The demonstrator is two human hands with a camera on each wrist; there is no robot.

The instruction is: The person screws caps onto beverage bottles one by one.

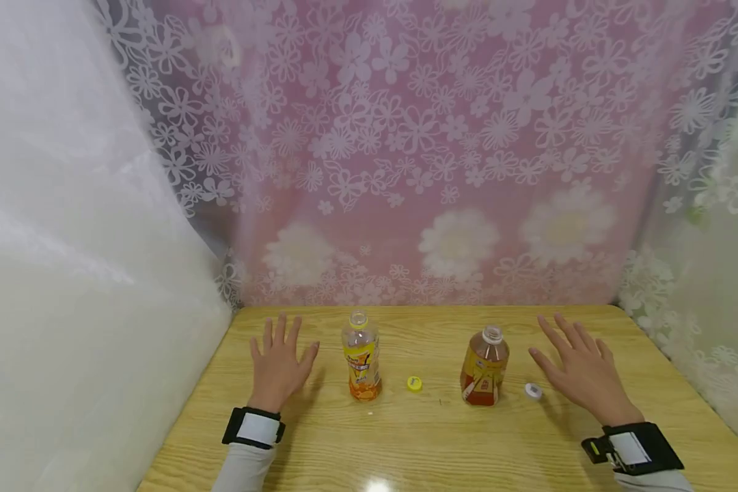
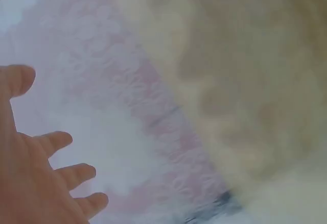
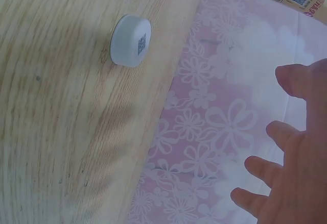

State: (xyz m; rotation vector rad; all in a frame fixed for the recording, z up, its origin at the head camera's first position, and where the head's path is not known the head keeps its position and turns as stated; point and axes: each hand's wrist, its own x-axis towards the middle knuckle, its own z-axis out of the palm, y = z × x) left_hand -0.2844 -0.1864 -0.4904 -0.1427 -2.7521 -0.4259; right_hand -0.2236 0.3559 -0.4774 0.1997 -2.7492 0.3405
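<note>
My left hand (image 1: 278, 369) is spread above the left side of the table, holding nothing. To its right stands an uncapped clear bottle (image 1: 363, 372) with a yellow label and orange at its base. My right hand (image 1: 584, 374) hovers with fingers spread at the right, also holding nothing. Closest to it is a white bottle cap (image 3: 131, 41), lying on the table with a printed code on it. Left of that cap, an uncapped bottle of brown drink (image 1: 484, 369) stands upright. A yellow cap (image 1: 414, 383) lies between the two bottles.
The wood-grain table (image 1: 344, 451) ends at a pink flowered curtain (image 1: 369, 171) behind. White sheeting (image 1: 86, 273) hangs along the left side, and a pale flowered curtain (image 1: 707, 273) along the right. Each wrist wears a black band.
</note>
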